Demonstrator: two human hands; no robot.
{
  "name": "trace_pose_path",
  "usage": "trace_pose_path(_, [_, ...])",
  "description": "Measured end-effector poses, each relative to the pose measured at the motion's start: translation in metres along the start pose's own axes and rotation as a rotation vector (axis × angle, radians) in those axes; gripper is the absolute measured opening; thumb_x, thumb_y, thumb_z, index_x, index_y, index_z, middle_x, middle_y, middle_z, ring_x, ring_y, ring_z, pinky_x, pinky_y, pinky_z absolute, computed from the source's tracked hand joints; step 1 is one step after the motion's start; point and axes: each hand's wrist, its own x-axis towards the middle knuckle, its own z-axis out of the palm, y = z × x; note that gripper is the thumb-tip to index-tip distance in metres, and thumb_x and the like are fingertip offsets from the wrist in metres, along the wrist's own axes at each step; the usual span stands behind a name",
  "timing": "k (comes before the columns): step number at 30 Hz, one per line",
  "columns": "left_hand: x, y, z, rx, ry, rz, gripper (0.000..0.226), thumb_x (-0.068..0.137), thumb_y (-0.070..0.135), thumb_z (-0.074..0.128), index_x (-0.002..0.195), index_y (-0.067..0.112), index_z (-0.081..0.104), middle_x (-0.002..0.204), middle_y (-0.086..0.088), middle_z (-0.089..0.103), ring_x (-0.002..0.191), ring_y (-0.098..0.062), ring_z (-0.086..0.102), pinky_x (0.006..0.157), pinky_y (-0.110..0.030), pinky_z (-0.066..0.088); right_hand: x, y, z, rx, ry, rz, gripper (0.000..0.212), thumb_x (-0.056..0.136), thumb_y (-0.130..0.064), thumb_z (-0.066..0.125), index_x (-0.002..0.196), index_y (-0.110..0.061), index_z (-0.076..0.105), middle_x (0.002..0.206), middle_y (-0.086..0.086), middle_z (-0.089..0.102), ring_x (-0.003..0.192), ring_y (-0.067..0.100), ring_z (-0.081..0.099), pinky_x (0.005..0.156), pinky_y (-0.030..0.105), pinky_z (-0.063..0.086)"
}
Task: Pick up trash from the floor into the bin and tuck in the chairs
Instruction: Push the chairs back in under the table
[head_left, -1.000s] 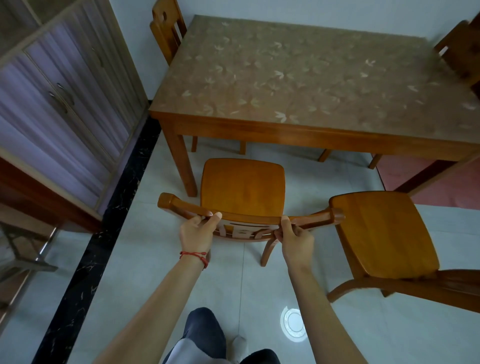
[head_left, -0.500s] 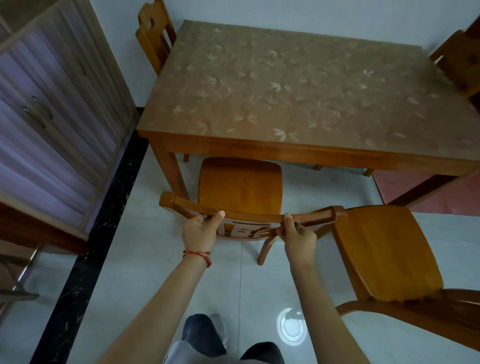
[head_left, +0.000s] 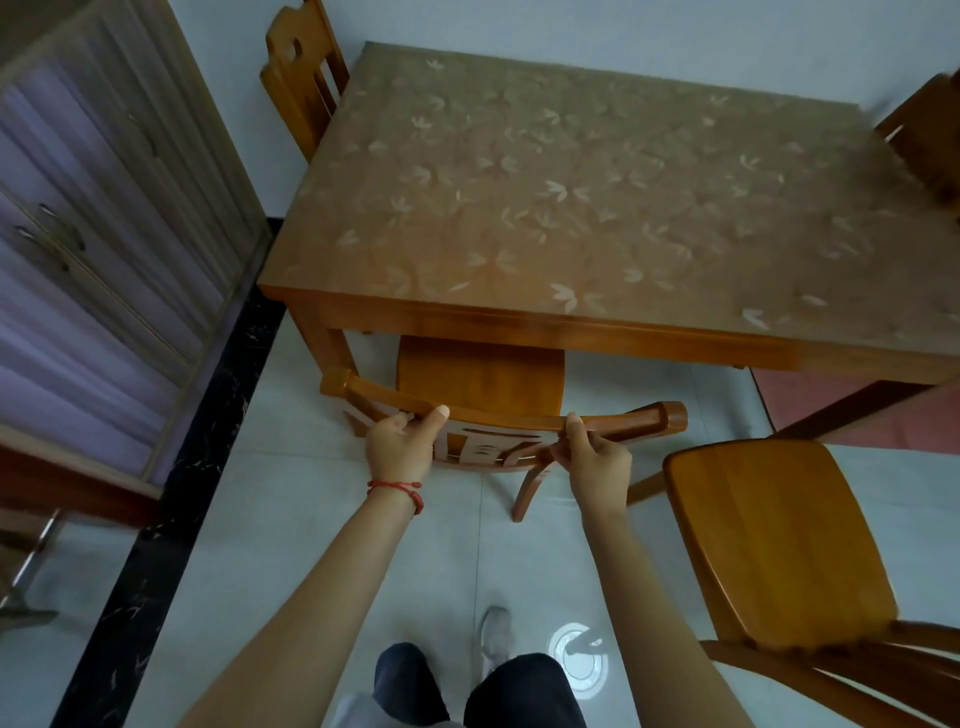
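A wooden chair (head_left: 480, 382) stands in front of me, its seat partly under the near edge of the wooden table (head_left: 545, 327). My left hand (head_left: 402, 441) grips the chair's curved top rail left of centre. My right hand (head_left: 592, 462) grips the same rail right of centre. A second wooden chair (head_left: 769, 540) stands pulled out at my right, its seat wholly clear of the table. No trash or bin is in view.
A cabinet (head_left: 104, 249) with purple-lined doors lines the left wall, beside a black floor strip (head_left: 171, 493). Two more chairs show at the table's far left (head_left: 301, 88) and far right (head_left: 924, 135). A red mat (head_left: 857, 410) lies under the table's right side.
The chair in my hands has slid forward, so more of its seat now lies under the table. I have stepped closer to the table.
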Motion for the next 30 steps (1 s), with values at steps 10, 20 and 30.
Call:
trace_pose_path(10, [0.042, 0.027, 0.035, -0.039, 0.022, -0.01, 0.02, 0.078, 0.026, 0.07, 0.061, 0.02, 0.06, 0.067, 0.002, 0.064, 0.086, -0.029, 0.066, 0.084, -0.042, 0.052, 0.055, -0.029, 0.012, 0.018, -0.023, -0.013, 0.033, 0.089, -0.031, 0.053, 0.061, -0.017, 0.061, 0.064, -0.001, 0.065, 0.07, 0.018, 0.066, 0.079, 0.037, 0.055])
trace_pose_path(20, [0.078, 0.046, 0.056, -0.087, 0.022, 0.002, 0.017, 0.08, 0.023, 0.068, 0.065, 0.023, 0.059, 0.081, -0.005, 0.065, 0.091, -0.03, 0.065, 0.088, -0.042, 0.051, 0.098, -0.045, 0.028, 0.036, -0.047, -0.01, 0.031, 0.087, -0.035, 0.055, 0.062, -0.018, 0.061, 0.069, 0.001, 0.068, 0.075, 0.023, 0.068, 0.082, 0.044, 0.055])
trace_pose_path(30, [0.102, 0.052, 0.063, -0.121, 0.026, 0.018, 0.017, 0.079, 0.021, 0.069, 0.064, 0.02, 0.061, 0.077, 0.0, 0.065, 0.087, -0.027, 0.064, 0.089, -0.046, 0.051, 0.118, -0.054, 0.038, 0.06, -0.05, -0.021, 0.034, 0.087, -0.035, 0.056, 0.061, -0.014, 0.063, 0.068, 0.003, 0.068, 0.074, 0.023, 0.068, 0.081, 0.044, 0.056])
